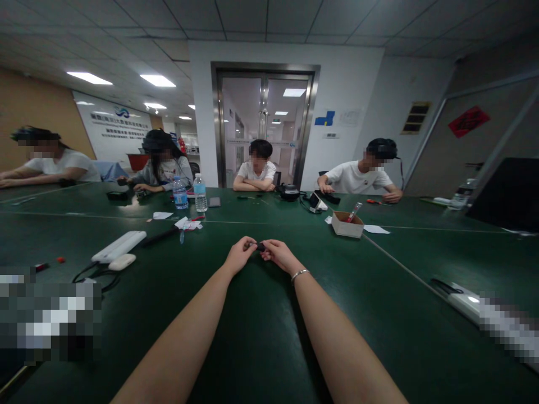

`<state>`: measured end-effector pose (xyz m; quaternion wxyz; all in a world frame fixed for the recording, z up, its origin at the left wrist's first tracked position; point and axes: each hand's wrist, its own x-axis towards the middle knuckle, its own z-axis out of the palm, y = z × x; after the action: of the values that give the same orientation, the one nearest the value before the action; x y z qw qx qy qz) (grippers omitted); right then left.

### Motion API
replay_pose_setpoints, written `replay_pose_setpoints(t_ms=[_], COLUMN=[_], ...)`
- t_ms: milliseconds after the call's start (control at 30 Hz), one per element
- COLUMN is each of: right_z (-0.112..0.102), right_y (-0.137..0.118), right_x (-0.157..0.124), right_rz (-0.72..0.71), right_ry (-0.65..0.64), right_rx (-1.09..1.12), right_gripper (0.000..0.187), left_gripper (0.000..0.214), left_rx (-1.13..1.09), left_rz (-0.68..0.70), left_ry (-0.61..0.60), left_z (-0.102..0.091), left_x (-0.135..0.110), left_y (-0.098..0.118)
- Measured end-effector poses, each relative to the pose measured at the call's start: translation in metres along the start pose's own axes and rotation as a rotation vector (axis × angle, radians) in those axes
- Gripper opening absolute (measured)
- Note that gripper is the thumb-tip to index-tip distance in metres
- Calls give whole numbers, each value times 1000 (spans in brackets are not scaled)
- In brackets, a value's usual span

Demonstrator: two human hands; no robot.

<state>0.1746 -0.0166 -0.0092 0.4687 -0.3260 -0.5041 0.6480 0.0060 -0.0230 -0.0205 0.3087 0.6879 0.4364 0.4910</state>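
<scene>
Both hands meet over the middle of the green table [261, 314]. Between them is a small black object [260, 246], too small and too covered by fingers to name. My left hand [240, 255] pinches its left end with bent fingers. On the other end, the thumb and fingers of my right hand [281, 255] are closed. A silver bracelet [300, 275] circles my right wrist. The object appears to be held just above the tabletop, though the exact gap is hard to see.
White power strips [120, 247] and cables lie to the left. Two water bottles [200, 193] stand ahead-left, near paper scraps [188, 223]. Ahead-right is a small open box [347, 225]. Several people sit across the table. Another white strip [467, 297] lies at right.
</scene>
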Motion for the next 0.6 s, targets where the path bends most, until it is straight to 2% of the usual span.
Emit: replay_pose_setpoints(t_ms=[300, 600], right_z=[-3, -4], right_y=[0, 1], right_x=[0, -2], right_rz=[-17, -37], right_ry=[-11, -23], right_rx=[50, 67], right_gripper=[20, 25], left_gripper=[27, 36], left_rx=[-107, -6], left_rz=[-75, -188], left_ry=[-44, -82], left_z=[-3, -5], left_x=[0, -2], left_y=[4, 8])
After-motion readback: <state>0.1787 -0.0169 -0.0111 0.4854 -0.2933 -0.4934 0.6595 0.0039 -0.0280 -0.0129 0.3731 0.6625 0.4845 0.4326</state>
